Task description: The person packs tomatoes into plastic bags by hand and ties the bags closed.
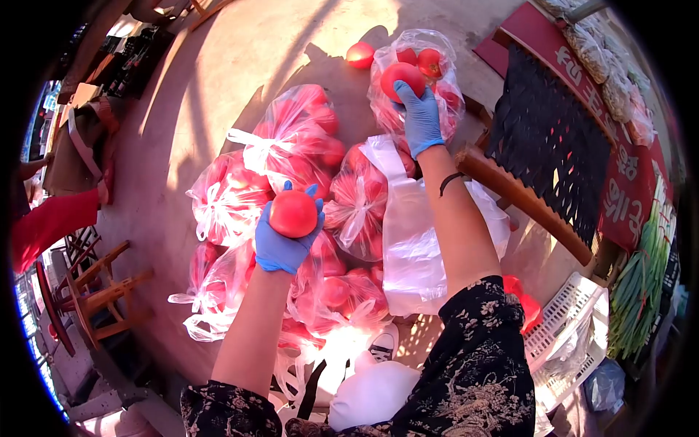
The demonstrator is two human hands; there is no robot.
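My left hand [284, 240], in a blue glove, holds a red tomato [293, 213] with the fingers curled round it from below. Farther forward and to the right, my gloved right hand [421, 120] grips another tomato [403, 80] over an open clear bag [453, 109] that has tomatoes inside. One loose tomato [360, 55] lies on the ground left of that bag. Several tied bags of tomatoes [291, 131] cluster around my left hand. A stack of white plastic bags [411, 247] lies under my right forearm.
A wooden chair [531, 197] with black webbing stands at the right, beside green onions [644, 284] and a white crate [561, 328]. A wooden stool [109, 291] is at the left, near another person's red sleeve [58, 222]. My shoe [384, 342] shows at the bottom.
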